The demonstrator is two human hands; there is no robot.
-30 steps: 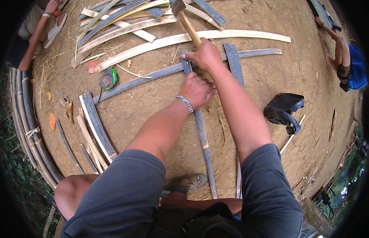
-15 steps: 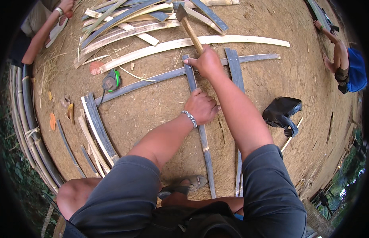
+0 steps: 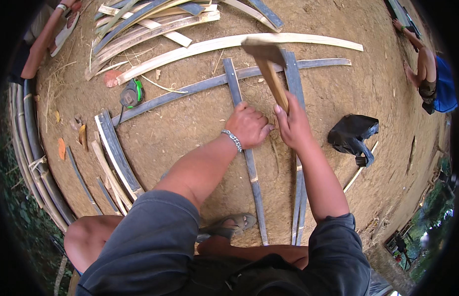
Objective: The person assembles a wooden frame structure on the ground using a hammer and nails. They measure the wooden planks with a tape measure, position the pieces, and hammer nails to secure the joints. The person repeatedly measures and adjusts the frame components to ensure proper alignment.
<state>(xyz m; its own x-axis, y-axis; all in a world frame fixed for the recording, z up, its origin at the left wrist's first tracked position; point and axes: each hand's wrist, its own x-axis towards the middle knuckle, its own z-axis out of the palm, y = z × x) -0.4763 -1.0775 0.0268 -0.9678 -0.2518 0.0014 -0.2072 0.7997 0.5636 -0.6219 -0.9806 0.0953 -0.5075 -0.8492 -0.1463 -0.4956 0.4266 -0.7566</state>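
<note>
My right hand (image 3: 294, 127) grips the wooden handle of a hatchet (image 3: 273, 81), raised so that its dark metal head, somewhat blurred, is above the far end of a wide dark bamboo slat. My left hand (image 3: 249, 126) is closed round a narrow bamboo slat (image 3: 254, 182) that runs from near my feet to the far side. Its far end lies over a long curved crosswise slat (image 3: 190, 90), where a small nail-like dot shows. The wide slat (image 3: 294, 84) also meets that crosspiece, to the right.
A green-and-black tape measure (image 3: 132, 92) lies beside the crosspiece's left part. Beyond stretches a pale bamboo strip (image 3: 209, 47), near a heap of split bamboo (image 3: 155, 24). A black plastic bag (image 3: 354, 135) sits right. Two other people (image 3: 444, 86) are at the far sides.
My right hand has drawn back toward me and to the right, lifting the hatchet off the far side. The left hand keeps its hold on the narrow slat. My view has shifted slightly.
</note>
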